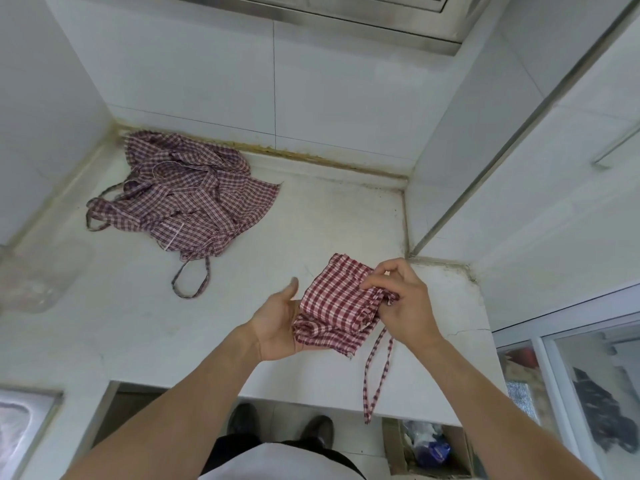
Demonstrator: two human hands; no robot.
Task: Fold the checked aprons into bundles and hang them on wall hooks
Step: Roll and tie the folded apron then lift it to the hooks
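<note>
Folded apron (337, 306) — soft, light, floppy; your right hand (401, 299) pinches its tie end, left hand (277, 323) spread beneath — grip the folds.

Loose apron heap (188, 199) on surface (311, 220), back left, near wall corner. Folded apron bundle (337, 306) front right, above surface, between hands: left hand (277, 323) under its left edge, right hand (398, 299) at its right end. Strap (375, 379) hangs from bundle past front edge of surface. Sink (24, 420) far left front. Box (429, 448) on floor below, right of shoes (280, 424).
</note>
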